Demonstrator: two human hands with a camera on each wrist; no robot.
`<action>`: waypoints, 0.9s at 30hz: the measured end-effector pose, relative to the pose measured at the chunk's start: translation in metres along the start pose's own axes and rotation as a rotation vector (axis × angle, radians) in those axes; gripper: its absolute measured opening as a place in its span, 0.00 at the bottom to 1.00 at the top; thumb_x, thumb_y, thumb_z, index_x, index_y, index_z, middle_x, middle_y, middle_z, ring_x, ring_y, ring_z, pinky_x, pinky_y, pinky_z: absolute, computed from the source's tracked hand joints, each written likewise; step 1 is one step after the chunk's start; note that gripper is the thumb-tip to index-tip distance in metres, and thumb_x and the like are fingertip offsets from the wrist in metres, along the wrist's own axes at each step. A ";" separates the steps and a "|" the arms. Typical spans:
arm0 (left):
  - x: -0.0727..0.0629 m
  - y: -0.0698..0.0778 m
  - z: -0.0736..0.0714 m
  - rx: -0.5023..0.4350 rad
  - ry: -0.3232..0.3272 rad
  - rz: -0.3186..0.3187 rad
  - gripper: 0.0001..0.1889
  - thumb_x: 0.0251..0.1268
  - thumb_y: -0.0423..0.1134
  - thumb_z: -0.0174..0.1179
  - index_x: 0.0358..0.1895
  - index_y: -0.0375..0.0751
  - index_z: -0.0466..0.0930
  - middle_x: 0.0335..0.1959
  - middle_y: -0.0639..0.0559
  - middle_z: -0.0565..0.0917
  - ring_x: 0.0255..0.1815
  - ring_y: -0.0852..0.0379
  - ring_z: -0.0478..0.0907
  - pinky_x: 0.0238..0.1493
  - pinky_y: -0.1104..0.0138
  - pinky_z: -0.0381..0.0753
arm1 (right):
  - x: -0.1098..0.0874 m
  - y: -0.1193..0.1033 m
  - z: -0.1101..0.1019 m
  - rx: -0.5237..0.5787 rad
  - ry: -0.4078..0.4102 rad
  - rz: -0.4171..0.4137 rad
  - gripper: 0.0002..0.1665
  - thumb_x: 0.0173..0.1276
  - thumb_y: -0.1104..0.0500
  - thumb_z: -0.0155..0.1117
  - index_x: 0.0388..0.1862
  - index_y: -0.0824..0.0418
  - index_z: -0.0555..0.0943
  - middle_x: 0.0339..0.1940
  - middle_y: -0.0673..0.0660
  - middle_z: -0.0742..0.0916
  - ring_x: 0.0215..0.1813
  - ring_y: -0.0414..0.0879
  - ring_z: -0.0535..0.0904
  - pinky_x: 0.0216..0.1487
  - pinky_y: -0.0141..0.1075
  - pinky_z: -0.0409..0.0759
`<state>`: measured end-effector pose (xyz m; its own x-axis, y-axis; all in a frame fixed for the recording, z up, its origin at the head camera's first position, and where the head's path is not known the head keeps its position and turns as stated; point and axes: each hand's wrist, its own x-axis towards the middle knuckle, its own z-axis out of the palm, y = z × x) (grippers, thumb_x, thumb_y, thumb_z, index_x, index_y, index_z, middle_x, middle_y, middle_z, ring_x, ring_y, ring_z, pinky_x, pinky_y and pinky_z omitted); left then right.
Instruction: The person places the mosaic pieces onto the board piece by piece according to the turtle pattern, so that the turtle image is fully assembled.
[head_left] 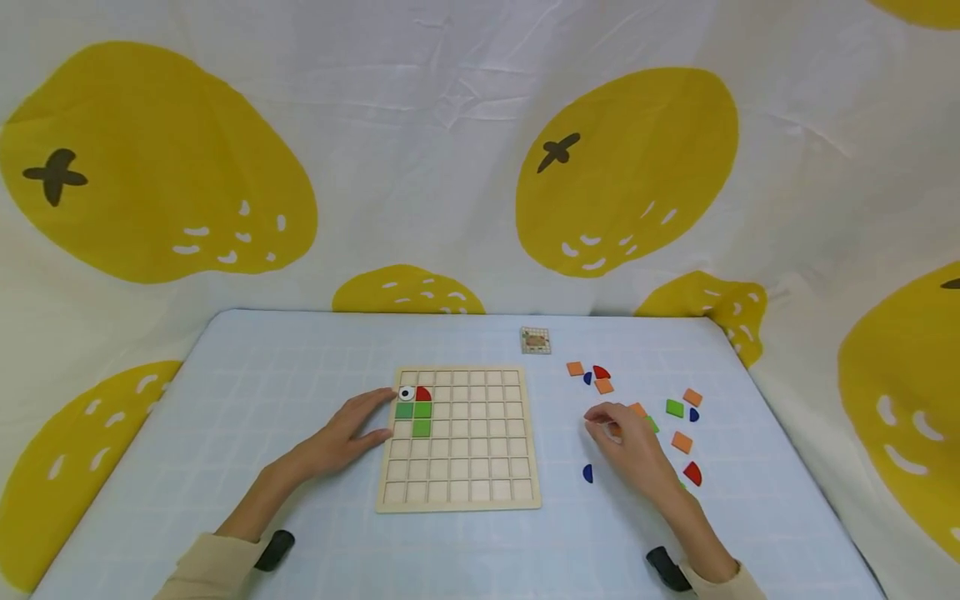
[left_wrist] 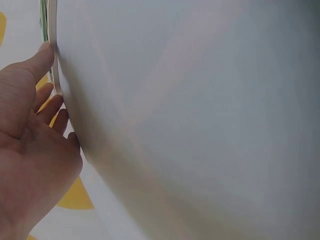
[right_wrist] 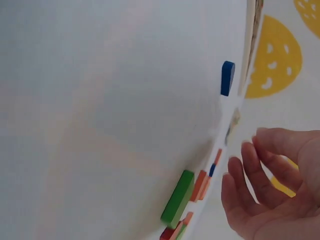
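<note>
My left hand (head_left: 343, 437) rests against the left edge of a wooden grid board (head_left: 480, 469), thumb and fingertips touching its rim, with nothing gripped. At the board's upper left sit a white round eye piece (head_left: 407, 393), a red quarter-circle (head_left: 423, 394), a teal square (head_left: 404, 410) and two light green squares (head_left: 422, 427). Over the loose pieces right of the board hovers my right hand (head_left: 630, 446), fingers loosely bent and thumb near the index fingertip. No piece shows in its fingers in the right wrist view. A blue half-circle (right_wrist: 227, 78) lies nearby.
Several loose pieces are scattered on the right: orange squares (head_left: 682, 442), green squares (head_left: 675, 408), red quarter-circles (head_left: 692, 474) and blue half-circles (head_left: 694, 415). Behind the board lies a small stack of picture cards (head_left: 536, 340). A white curtain with yellow fruit prints (head_left: 630, 167) hangs behind the table.
</note>
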<state>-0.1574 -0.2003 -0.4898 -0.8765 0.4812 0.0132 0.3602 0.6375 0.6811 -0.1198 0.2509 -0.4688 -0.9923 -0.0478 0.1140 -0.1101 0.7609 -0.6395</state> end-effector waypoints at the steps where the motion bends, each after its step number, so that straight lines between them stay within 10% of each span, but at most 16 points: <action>1: 0.000 0.000 0.000 -0.002 -0.002 -0.002 0.35 0.77 0.44 0.61 0.80 0.38 0.60 0.79 0.36 0.61 0.79 0.32 0.54 0.76 0.36 0.54 | -0.002 0.003 -0.002 -0.010 0.004 0.004 0.09 0.73 0.62 0.69 0.49 0.62 0.85 0.44 0.54 0.88 0.48 0.50 0.82 0.54 0.49 0.85; 27: 0.002 -0.003 0.001 0.013 -0.011 -0.020 0.35 0.76 0.45 0.61 0.80 0.39 0.59 0.80 0.37 0.61 0.80 0.33 0.53 0.76 0.35 0.54 | -0.041 0.040 -0.038 -0.140 -0.047 0.107 0.17 0.66 0.65 0.75 0.54 0.63 0.85 0.48 0.56 0.86 0.50 0.51 0.80 0.52 0.45 0.85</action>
<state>-0.1598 -0.2011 -0.4926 -0.8801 0.4747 -0.0080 0.3471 0.6548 0.6714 -0.0816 0.3084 -0.4701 -0.9999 0.0101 0.0134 0.0013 0.8457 -0.5337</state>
